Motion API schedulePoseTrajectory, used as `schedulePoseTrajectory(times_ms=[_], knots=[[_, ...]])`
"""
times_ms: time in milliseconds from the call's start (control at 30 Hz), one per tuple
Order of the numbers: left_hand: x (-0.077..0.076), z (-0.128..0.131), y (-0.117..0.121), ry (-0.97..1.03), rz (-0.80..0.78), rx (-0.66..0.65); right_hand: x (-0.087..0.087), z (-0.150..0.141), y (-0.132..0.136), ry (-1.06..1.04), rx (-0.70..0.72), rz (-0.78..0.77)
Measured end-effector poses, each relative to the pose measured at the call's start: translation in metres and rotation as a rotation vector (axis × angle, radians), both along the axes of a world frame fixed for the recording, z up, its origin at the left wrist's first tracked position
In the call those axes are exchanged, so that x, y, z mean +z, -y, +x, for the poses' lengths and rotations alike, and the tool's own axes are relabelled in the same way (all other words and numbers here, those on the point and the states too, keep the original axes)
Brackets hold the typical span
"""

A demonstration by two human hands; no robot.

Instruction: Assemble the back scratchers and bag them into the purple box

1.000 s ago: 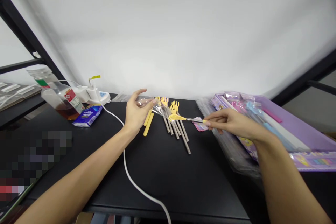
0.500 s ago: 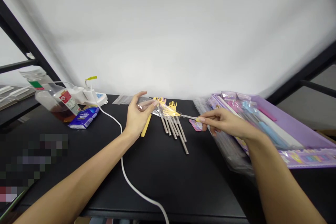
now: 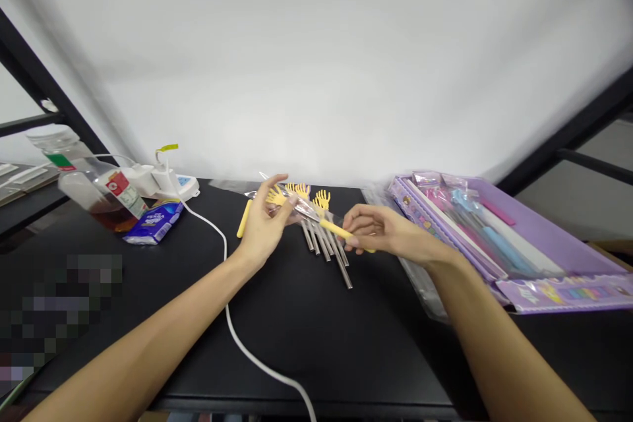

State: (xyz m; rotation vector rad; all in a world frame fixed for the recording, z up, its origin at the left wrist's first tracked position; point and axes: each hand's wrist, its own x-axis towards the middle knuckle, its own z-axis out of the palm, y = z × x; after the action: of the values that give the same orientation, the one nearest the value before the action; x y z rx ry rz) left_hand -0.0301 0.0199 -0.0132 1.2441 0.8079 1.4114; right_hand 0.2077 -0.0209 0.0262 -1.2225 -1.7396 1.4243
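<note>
My left hand [image 3: 262,221] pinches a clear plastic bag [image 3: 302,208] between thumb and fingers. A back scratcher with a yellow hand-shaped head [image 3: 275,196] lies inside or along that bag; which of the two is hard to tell. Its yellow handle [image 3: 336,229] is gripped by my right hand [image 3: 380,229], closed round the far end. Under the bag, several more scratcher pieces with yellow heads [image 3: 322,198] and bare metal rods [image 3: 344,270] lie fanned out on the black table [image 3: 297,330]. Left of my left hand rests a loose yellow handle [image 3: 244,219].
At right stands a purple display box [image 3: 548,224] with bagged scratchers, clear bags [image 3: 420,287] beside it. To the left are a bottle of dark liquid [image 3: 106,191], a blue tissue pack [image 3: 154,221] and a power strip [image 3: 188,186]. A white cable [image 3: 257,357] crosses the table.
My right hand has moved left, bringing the scratcher's handle close to the bag; its head now shows by my left fingers. The loose yellow handle appears farther left.
</note>
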Motion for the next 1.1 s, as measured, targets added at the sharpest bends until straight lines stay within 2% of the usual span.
schedulePoseTrajectory(times_ms=[67, 167, 333, 467, 567, 667, 800, 900, 1000, 1100], knots=[[0.002, -0.006, -0.006, 0.035, -0.005, 0.048, 0.006, 0.014, 0.001, 0.006, 0.095, -0.058], [0.004, -0.012, -0.011, 0.071, -0.014, 0.046, 0.008, 0.027, 0.001, 0.002, 0.087, -0.056], [0.001, -0.004, -0.002, 0.033, -0.045, 0.003, -0.002, 0.012, -0.003, 0.020, -0.103, 0.117], [-0.002, 0.005, 0.008, -0.034, -0.014, -0.119, -0.014, -0.009, -0.006, 0.103, -0.229, 0.378], [-0.001, 0.003, 0.007, -0.055, 0.014, -0.157, -0.020, -0.017, -0.007, 0.169, -0.240, 0.544], [0.000, -0.003, 0.002, -0.063, 0.013, -0.179, -0.024, -0.019, -0.007, 0.179, -0.223, 0.609], [0.000, -0.005, 0.002, -0.092, 0.002, -0.229, -0.028, -0.019, -0.008, 0.180, -0.156, 0.603], [0.001, -0.004, 0.003, -0.087, -0.006, -0.224, -0.029, -0.019, -0.009, 0.140, -0.164, 0.524], [0.004, -0.005, 0.003, -0.073, -0.027, -0.183, -0.023, -0.014, -0.007, 0.060, -0.149, 0.402], [0.007, -0.008, 0.000, -0.059, -0.051, -0.158, -0.012, -0.004, -0.002, -0.007, -0.021, 0.371]])
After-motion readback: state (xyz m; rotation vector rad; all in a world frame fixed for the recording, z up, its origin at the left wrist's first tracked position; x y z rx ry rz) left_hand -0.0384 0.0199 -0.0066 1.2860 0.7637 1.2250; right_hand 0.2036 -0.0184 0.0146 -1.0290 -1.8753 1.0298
